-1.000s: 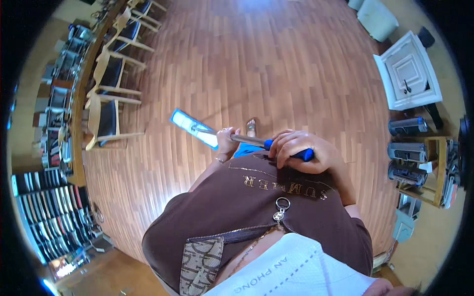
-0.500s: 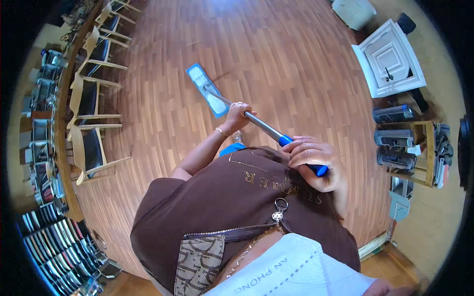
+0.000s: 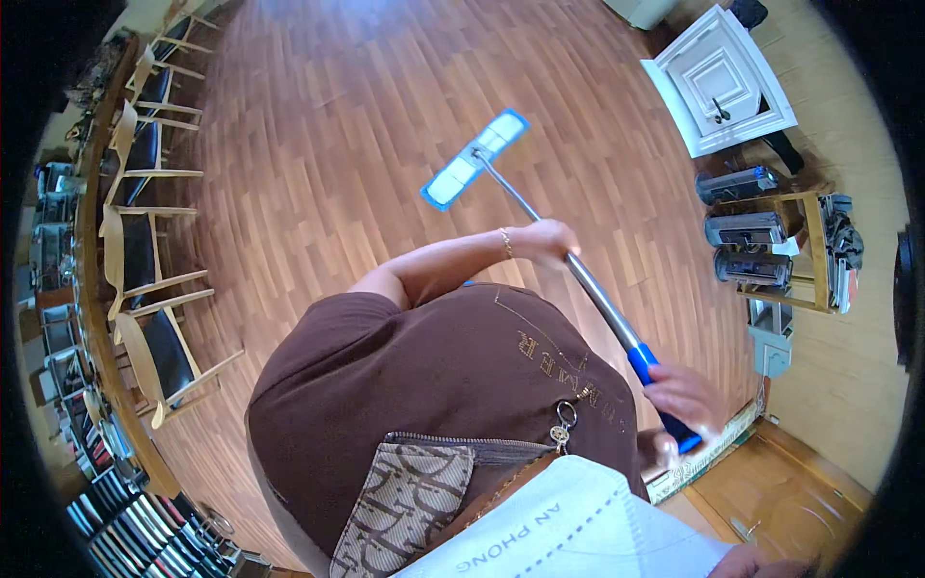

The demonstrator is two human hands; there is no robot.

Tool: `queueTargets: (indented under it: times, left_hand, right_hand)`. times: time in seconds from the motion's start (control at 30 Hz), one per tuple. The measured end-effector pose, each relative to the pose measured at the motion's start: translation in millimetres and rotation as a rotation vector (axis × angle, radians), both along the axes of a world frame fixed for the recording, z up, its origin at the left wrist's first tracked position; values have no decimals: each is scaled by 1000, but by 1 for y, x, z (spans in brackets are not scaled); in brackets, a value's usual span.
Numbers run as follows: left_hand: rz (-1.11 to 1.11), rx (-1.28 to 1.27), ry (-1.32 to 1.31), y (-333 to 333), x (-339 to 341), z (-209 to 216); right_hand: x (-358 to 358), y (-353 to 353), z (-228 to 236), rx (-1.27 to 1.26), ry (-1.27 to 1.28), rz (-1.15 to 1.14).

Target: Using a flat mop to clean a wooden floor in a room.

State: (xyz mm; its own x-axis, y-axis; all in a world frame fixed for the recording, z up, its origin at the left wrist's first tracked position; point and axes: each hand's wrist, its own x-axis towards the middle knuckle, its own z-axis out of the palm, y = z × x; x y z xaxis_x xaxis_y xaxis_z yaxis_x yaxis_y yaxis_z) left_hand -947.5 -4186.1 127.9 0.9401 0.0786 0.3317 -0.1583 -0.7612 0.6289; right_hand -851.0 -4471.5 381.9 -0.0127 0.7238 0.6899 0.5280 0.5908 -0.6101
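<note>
A flat mop (image 3: 590, 289) with a metal pole slants across in front of me. Its blue-edged white head (image 3: 453, 181) lies on the wood-patterned floor (image 3: 328, 144), ahead of my body. My left hand (image 3: 545, 242), with a bracelet at the wrist, is wrapped round the middle of the pole. At the blue grip on the pole's upper end, my right hand (image 3: 682, 405) is closed round it, slightly blurred by motion. The grip's end shows below that hand.
Several wooden chairs with dark seats (image 3: 145, 250) line a long counter (image 3: 96, 318) on the left. At the right wall are a white cabinet (image 3: 718, 85) and dark machines beside a wooden rack (image 3: 819, 250). A wooden door (image 3: 790, 491) is at the lower right.
The mop head has swung to the right and turned to slant the other way. Both hands have moved right with the pole, the right one also down toward my side.
</note>
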Motion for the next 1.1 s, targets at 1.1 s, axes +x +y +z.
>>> queueTargets:
  times: [1.1]
  left_hand:
    - [1260, 53, -53, 217, -241, -2]
  right_hand:
    - [-90, 398, -26, -141, -130, 931]
